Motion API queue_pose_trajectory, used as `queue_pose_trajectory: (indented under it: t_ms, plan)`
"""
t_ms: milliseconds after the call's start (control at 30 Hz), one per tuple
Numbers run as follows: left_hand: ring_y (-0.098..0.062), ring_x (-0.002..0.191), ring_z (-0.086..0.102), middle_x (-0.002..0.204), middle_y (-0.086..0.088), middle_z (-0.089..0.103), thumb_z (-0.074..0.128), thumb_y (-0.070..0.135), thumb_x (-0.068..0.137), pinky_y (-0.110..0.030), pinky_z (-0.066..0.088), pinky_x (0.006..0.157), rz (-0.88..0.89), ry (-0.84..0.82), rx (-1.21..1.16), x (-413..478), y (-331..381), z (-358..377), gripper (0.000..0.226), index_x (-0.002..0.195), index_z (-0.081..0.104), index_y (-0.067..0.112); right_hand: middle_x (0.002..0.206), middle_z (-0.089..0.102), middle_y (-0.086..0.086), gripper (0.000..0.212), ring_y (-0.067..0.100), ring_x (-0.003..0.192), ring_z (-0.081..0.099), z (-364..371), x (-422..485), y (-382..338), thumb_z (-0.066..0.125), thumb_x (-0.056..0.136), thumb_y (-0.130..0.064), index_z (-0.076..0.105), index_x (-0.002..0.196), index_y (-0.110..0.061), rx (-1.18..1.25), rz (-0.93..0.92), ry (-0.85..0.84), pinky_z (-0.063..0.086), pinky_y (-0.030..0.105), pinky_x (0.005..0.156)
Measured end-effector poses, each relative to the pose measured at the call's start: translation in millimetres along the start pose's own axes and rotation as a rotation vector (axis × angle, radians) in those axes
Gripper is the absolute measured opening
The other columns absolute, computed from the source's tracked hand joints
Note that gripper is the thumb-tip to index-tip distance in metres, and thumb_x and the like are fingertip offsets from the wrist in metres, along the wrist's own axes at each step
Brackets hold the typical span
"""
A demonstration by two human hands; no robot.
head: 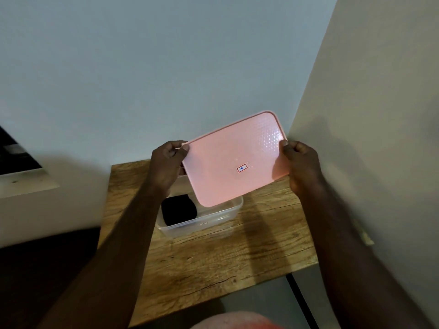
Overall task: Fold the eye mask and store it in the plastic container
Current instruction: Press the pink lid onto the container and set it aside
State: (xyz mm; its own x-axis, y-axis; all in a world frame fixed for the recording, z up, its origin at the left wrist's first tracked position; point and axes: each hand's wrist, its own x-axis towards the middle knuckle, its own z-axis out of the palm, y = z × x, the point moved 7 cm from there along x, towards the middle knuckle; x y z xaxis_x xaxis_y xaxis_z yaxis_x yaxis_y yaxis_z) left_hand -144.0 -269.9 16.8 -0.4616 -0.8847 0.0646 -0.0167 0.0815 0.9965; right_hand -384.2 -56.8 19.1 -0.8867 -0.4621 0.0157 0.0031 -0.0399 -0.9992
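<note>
Misalignment is the main worry here, judging by how the lid is held. Starting at the left, the left hand pinches the short left edge of the pink lid, thumb on top and fingers curled beneath. Just below that hand, the clear plastic container sits on the wooden tabletop, and the eye mask, a dark folded bundle, already lies inside at the container's left end. The mask looks bulky, though whether it rises above the rim cannot be told from this view.

The lid hangs in the air above the container, tilted with its far right corner highest and its near corner dipping over the container's opening. It is also turned askew to the container's long side. Lowered like this, one corner would likely catch the rim first and the rest would ride up or skid off, so it needs turning square and levelling before it goes down. If the mask's fabric springs up, it could get trapped under the lid's edge and stop the seal.

At the right, the right hand grips the opposite short edge, thumb pressed on the top face. Both holds are only at the edges, so a slip on the smooth plastic could drop the lid. Pressing down unevenly might also shove the light container along the tabletop.
</note>
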Motion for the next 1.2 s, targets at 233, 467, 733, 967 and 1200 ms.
queue_pose_trajectory:
  t_ms: [233, 467, 733, 967, 1200]
  plan:
    - [-0.017, 0.076, 0.064, 0.089, -0.004, 0.068, 0.061, 0.017, 0.093, -0.035, 0.057, 0.066, -0.037, 0.131, -0.037, -5, -16, -49, 0.003, 0.095, 0.063, 0.017, 0.082, 0.066, 0.002, 0.013, 0.016, 0.074, 0.060, 46, -13, 38, 0.060, 0.096, -0.018, 0.065, 0.085, -0.015, 0.108, 0.184, -0.082, 0.050, 0.029, 0.062]
    - [-0.021, 0.077, 0.063, 0.088, -0.010, 0.068, 0.064, 0.006, 0.087, -0.036, 0.054, 0.068, -0.117, 0.339, 0.035, -13, -50, -89, 0.016, 0.102, 0.066, 0.001, 0.111, 0.064, 0.005, 0.020, 0.023, 0.100, 0.062, 81, -22, 77, 0.052, 0.096, -0.014, 0.058, 0.115, -0.015, -0.258, 0.165, -0.121, 0.057, 0.043, 0.083]
    - [-0.019, 0.076, 0.055, 0.078, -0.007, 0.062, 0.063, 0.002, 0.084, -0.031, 0.043, 0.069, -0.151, 0.426, 0.283, -17, -81, -104, 0.010, 0.087, 0.072, 0.003, 0.112, 0.069, 0.007, 0.024, 0.019, 0.094, 0.061, 102, -32, 91, 0.055, 0.095, -0.011, 0.067, 0.115, -0.007, -0.762, -0.034, -0.186, 0.047, 0.027, 0.076]
    - [-0.023, 0.088, 0.065, 0.099, -0.012, 0.070, 0.063, 0.002, 0.086, -0.026, 0.044, 0.070, -0.205, 0.390, 0.410, -16, -97, -91, 0.023, 0.108, 0.069, -0.003, 0.123, 0.067, 0.012, 0.032, 0.028, 0.109, 0.065, 97, -34, 96, 0.053, 0.096, -0.008, 0.062, 0.127, -0.005, -0.825, -0.034, -0.134, 0.051, 0.031, 0.081]
    - [-0.027, 0.091, 0.066, 0.104, -0.017, 0.070, 0.057, 0.010, 0.093, -0.029, 0.049, 0.068, -0.201, 0.302, 0.548, -14, -107, -83, 0.024, 0.113, 0.067, -0.001, 0.129, 0.064, 0.012, 0.034, 0.028, 0.115, 0.063, 86, -41, 104, 0.051, 0.098, -0.007, 0.060, 0.130, -0.006, -0.819, -0.017, -0.096, 0.051, 0.038, 0.094]
